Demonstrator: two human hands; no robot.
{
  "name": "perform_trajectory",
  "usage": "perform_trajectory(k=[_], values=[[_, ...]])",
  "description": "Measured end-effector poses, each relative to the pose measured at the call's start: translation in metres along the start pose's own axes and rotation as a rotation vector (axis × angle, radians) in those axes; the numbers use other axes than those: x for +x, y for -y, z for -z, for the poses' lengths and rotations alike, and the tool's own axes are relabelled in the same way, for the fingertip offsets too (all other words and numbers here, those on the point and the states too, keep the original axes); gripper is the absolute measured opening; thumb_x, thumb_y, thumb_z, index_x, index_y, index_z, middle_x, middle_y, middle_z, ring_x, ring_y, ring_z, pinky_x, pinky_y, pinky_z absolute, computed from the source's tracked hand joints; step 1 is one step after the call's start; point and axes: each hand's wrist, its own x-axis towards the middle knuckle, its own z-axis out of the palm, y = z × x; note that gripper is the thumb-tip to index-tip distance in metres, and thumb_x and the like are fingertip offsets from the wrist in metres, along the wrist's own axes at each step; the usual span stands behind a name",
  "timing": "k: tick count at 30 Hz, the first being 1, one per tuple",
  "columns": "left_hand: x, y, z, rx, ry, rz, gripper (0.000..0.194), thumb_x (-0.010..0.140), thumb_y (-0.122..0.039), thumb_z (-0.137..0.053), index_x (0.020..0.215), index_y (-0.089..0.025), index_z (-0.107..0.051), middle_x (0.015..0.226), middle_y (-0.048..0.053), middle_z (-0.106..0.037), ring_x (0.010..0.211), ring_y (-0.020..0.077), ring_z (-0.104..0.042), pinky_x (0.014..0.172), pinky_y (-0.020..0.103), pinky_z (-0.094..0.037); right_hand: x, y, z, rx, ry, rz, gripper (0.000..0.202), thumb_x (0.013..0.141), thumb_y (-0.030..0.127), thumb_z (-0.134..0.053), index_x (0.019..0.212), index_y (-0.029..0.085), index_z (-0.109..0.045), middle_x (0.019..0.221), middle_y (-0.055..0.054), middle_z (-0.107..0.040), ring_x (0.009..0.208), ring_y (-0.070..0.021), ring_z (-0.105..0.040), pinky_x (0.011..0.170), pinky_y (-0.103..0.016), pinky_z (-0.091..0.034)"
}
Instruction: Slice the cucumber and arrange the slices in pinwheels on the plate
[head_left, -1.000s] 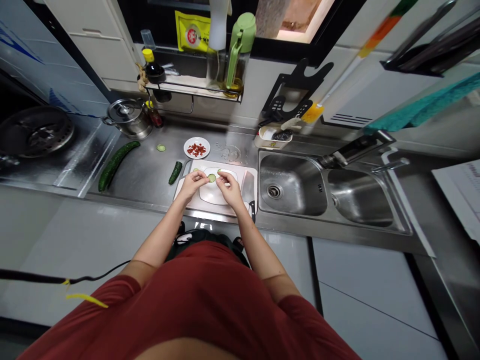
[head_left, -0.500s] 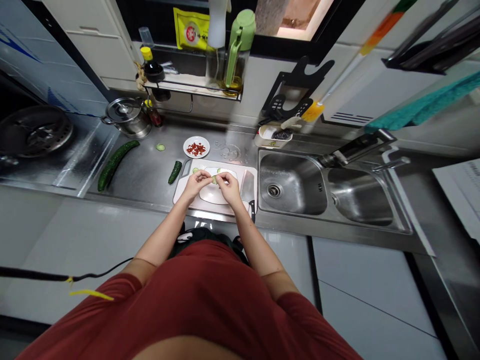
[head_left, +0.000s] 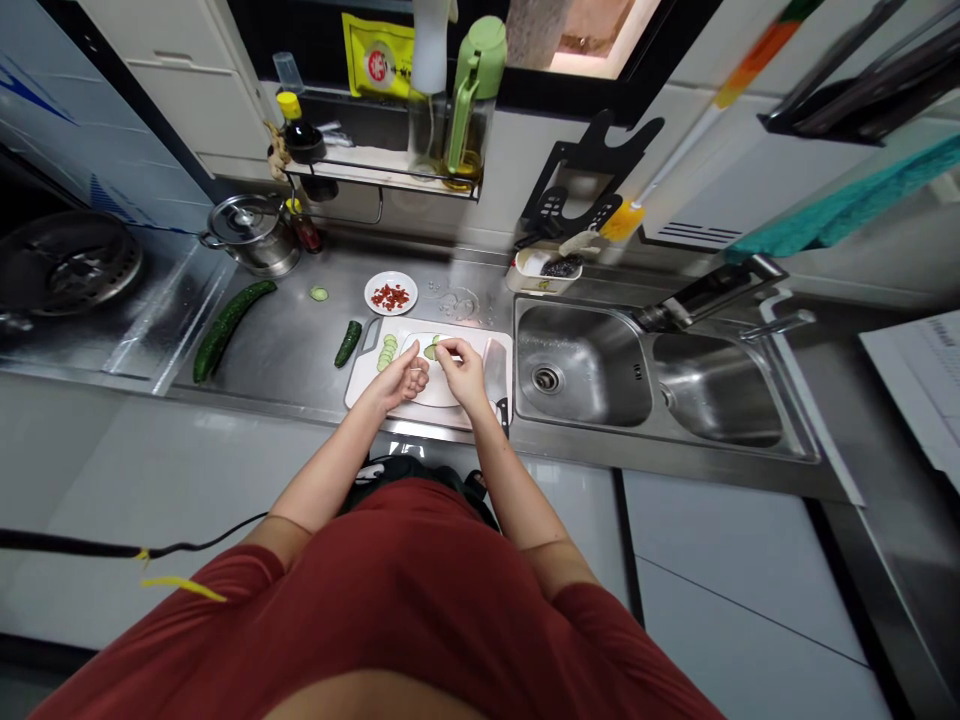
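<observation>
My right hand (head_left: 463, 374) is closed in a pinch on a thin cucumber slice (head_left: 430, 351), held above a white plate (head_left: 435, 397). Beside it, my left hand (head_left: 402, 381) is turned palm up with loosely curled fingers and the thumb apart; nothing shows in it. The plate rests on a pale cutting board (head_left: 361, 388), partly hidden by my hands. A row of overlapping cucumber slices (head_left: 387, 352) lies on the board's left part. On its right side lies a knife (head_left: 495, 370) with a wide blade and black handle.
Left of the board lie a cut cucumber piece (head_left: 348, 344), a long whole cucumber (head_left: 231, 328) and a cucumber end (head_left: 319, 294). Behind it stands a plate of chopped red pieces (head_left: 391, 294). A double sink (head_left: 585, 365) is at the right, a lidded pot (head_left: 253, 235) back left.
My hands have moved apart. The left has let go and turned palm up, uncovering the row of slices; the right keeps the cucumber slice.
</observation>
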Motion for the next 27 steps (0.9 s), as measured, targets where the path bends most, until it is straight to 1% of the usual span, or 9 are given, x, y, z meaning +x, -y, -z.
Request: perform_trajectory(k=[2,4,7,10,15,18,22,27], values=[[-0.001,-0.003,-0.001,-0.040,0.048,0.034,0.057,0.071,-0.073,-0.060,0.076,-0.016,-0.055,0.054,-0.001,-0.051,0.042,0.0054,-0.045,0.034,0.014,-0.020,-0.001,0.000,0.001,-0.032,0.013,0.027,0.028,0.087,0.047,-0.056,0.086,0.019,-0.063,0.088,-0.004,-0.065,0.084,-0.0157,-0.059,0.072,-0.027,-0.046],[-0.001,-0.005,-0.003,-0.082,0.065,0.036,0.050,0.072,-0.064,-0.066,0.079,-0.016,-0.056,0.056,-0.002,-0.052,0.042,0.0047,-0.046,0.033,0.012,-0.020,-0.003,0.001,0.003,-0.048,0.028,0.050,0.026,0.087,0.044,-0.057,0.086,0.020,-0.064,0.087,-0.003,-0.064,0.084,-0.0159,-0.058,0.065,-0.025,-0.044],[-0.002,-0.009,-0.004,-0.125,0.044,-0.005,0.039,0.070,-0.049,-0.074,0.083,-0.016,-0.057,0.058,-0.004,-0.052,0.042,0.0028,-0.044,0.033,0.011,-0.017,-0.005,0.002,0.005,-0.054,0.060,0.082,0.023,0.089,0.041,-0.056,0.085,0.020,-0.065,0.087,-0.003,-0.063,0.085,-0.0159,-0.057,0.062,-0.025,-0.042],[-0.003,-0.012,-0.004,-0.124,0.003,-0.054,0.036,0.067,-0.041,-0.076,0.085,-0.016,-0.058,0.062,-0.003,-0.055,0.044,0.0029,-0.046,0.034,0.012,-0.019,-0.005,0.002,0.006,-0.075,0.075,0.093,0.021,0.089,0.039,-0.057,0.084,0.020,-0.064,0.088,-0.003,-0.063,0.086,-0.0161,-0.058,0.063,-0.025,-0.042],[-0.005,-0.017,0.000,-0.021,-0.035,-0.171,0.036,0.062,-0.035,-0.080,0.085,-0.015,-0.060,0.070,0.000,-0.060,0.054,0.0051,-0.054,0.039,0.013,-0.027,-0.006,0.001,0.007,-0.088,0.089,0.110,0.019,0.089,0.037,-0.056,0.084,0.020,-0.065,0.088,-0.003,-0.063,0.085,-0.0158,-0.057,0.063,-0.025,-0.043],[-0.007,-0.020,0.001,0.039,-0.068,-0.208,0.037,0.060,-0.031,-0.081,0.087,-0.015,-0.061,0.073,-0.001,-0.061,0.060,0.0058,-0.057,0.044,0.013,-0.032,-0.006,0.000,0.007,-0.089,0.108,0.115,0.019,0.090,0.036,-0.056,0.086,0.020,-0.065,0.088,-0.003,-0.062,0.085,-0.0156,-0.057,0.062,-0.025,-0.043],[-0.005,-0.022,0.002,0.092,-0.134,-0.256,0.040,0.055,-0.027,-0.083,0.087,-0.016,-0.060,0.070,-0.003,-0.061,0.060,0.0058,-0.057,0.050,0.015,-0.036,-0.006,-0.003,0.006,-0.103,0.110,0.112,0.019,0.089,0.036,-0.056,0.085,0.020,-0.065,0.086,-0.003,-0.062,0.083,-0.0153,-0.058,0.061,-0.024,-0.042],[-0.001,-0.019,0.002,0.173,-0.199,-0.358,0.044,0.052,-0.026,-0.083,0.088,-0.016,-0.059,0.064,-0.004,-0.060,0.055,0.0060,-0.054,0.054,0.018,-0.038,-0.008,-0.005,0.003,-0.115,0.105,0.033,0.021,0.087,0.038,-0.055,0.084,0.020,-0.064,0.087,-0.003,-0.064,0.082,-0.0153,-0.059,0.062,-0.024,-0.043]])
